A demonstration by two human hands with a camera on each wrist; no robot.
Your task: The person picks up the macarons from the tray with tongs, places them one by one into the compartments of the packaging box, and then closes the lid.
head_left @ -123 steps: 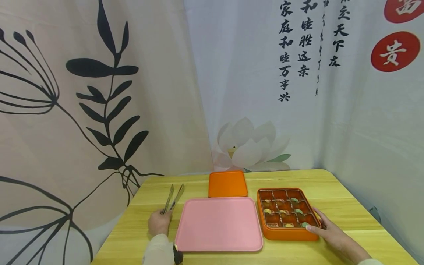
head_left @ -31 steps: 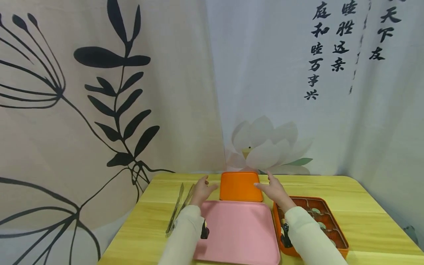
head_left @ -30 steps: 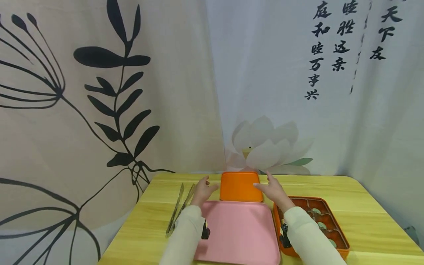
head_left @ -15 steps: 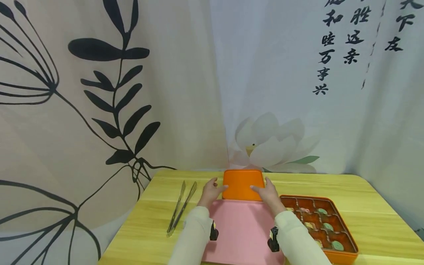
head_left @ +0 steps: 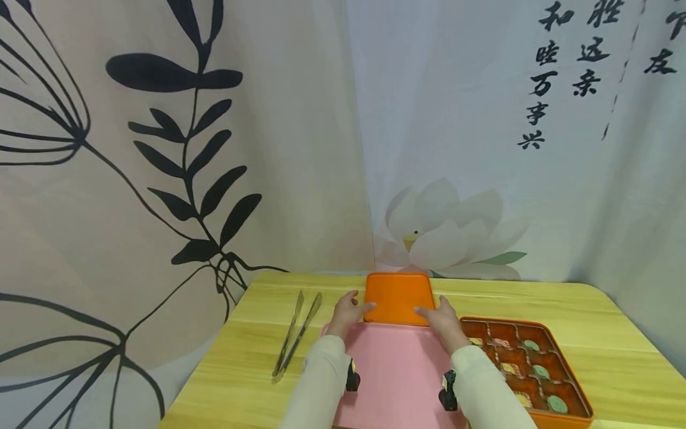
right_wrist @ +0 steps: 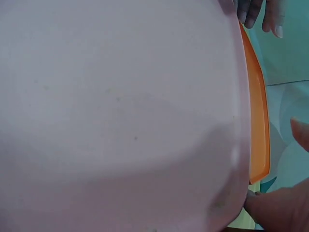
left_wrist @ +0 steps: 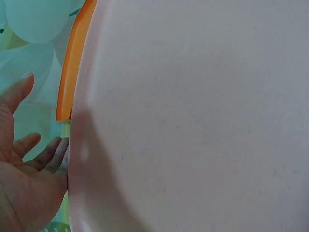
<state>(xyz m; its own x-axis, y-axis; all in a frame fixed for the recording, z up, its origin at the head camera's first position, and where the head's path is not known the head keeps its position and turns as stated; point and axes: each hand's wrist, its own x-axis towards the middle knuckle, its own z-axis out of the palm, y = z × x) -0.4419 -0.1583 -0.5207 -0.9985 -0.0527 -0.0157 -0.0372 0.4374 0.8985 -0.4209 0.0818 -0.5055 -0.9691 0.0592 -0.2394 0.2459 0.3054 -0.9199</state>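
An orange rectangular lid or shallow tray [head_left: 399, 298] lies at the back of the table, just beyond the pink tray [head_left: 399, 375]. My left hand [head_left: 347, 313] is at its left side, fingers extended and thumb pointing inward over the near corner. On the right side my right hand [head_left: 443, 322] mirrors it, thumb toward the lid. The left wrist view has my left hand [left_wrist: 29, 179] spread beside the pink tray's rim, with the orange edge [left_wrist: 75, 63] beyond. In the right wrist view the fingers of my right hand [right_wrist: 280, 208] are partly hidden at the pink tray's corner.
Metal tongs [head_left: 296, 339] lie to the left of the pink tray. An orange box [head_left: 584, 411] with a divided insert [head_left: 517, 330] stands on the right, small pastel pieces in its compartments. A printed curtain [head_left: 300, 149] hangs right behind the table.
My left hand has let go of the tongs, and my right hand has left the orange box. Both have reached forward and come closer to the orange lid's sides. The view has shifted slightly.
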